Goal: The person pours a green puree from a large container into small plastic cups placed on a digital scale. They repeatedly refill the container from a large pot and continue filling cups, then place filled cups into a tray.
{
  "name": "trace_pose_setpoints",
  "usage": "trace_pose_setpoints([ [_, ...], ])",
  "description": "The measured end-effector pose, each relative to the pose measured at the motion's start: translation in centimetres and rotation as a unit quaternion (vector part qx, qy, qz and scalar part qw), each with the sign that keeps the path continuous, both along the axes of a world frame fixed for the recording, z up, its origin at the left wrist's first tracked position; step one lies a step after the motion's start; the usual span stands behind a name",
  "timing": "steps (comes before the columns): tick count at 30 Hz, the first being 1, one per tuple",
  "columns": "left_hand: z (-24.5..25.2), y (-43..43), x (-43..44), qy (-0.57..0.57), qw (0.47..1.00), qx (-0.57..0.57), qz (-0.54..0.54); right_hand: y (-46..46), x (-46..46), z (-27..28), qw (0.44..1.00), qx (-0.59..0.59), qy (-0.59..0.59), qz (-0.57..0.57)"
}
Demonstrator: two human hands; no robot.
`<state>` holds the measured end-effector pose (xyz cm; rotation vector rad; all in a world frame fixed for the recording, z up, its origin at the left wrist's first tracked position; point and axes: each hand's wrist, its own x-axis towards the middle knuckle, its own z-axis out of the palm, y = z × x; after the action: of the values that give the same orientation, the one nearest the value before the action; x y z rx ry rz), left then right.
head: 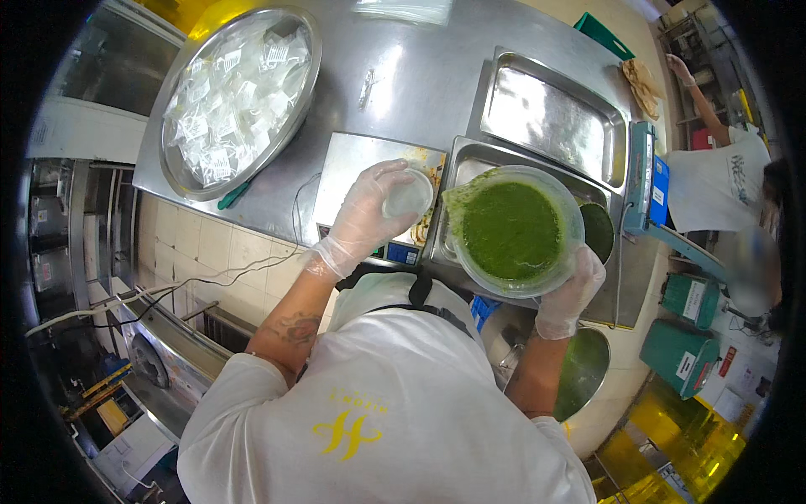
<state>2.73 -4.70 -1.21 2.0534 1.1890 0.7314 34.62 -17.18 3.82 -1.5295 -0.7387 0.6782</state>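
Observation:
My left hand, in a clear plastic glove, holds a small round translucent container over the stained plate of a tabletop scale. Its fingers curl round the container's side. My right hand, gloved too, grips the near right side of a large clear plastic jug full of thick green sauce. The jug's spout points left, towards the scale. Beneath the jug lies a steel pan, and a dark green round surface shows partly behind the jug's right side.
A big steel bowl of clear packets with labels stands left on the steel table. A steel tray lies beyond the jug. A bowl of green sauce is low at right. Cables hang off the table. A co-worker stands at right.

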Motion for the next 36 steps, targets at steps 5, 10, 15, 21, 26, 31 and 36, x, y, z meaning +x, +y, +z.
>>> trace_pose_setpoints([
  [5,0.4,0.1,0.3,0.009,1.0,0.003,-0.01,0.7,-2.2,1.4,0.999,-0.027,-0.034,0.023],
  [10,0.9,0.6,-0.1,0.012,1.0,0.013,-0.02,1.1,-3.7,2.9,0.998,-0.052,-0.028,0.025],
  [15,0.2,0.9,-0.3,0.004,1.0,0.003,-0.019,1.4,-4.9,3.7,0.993,-0.073,-0.084,0.033],
  [21,0.7,1.4,-0.5,0.008,0.999,-0.009,-0.03,2.0,-6.2,5.0,0.99,-0.089,-0.106,0.019],
  [26,0.5,1.6,-0.6,-0.005,0.999,-0.008,-0.04,2.2,-6.7,5.7,0.988,-0.099,-0.118,0.019],
  [31,0.5,1.8,-0.4,0.001,0.999,-0.022,-0.044,2.5,-7.5,6.5,0.986,-0.104,-0.131,0.001],
  [36,0.7,1.8,-0.6,0.002,0.999,-0.027,-0.041,2.4,-7.2,6.6,0.987,-0.097,-0.126,0.011],
])
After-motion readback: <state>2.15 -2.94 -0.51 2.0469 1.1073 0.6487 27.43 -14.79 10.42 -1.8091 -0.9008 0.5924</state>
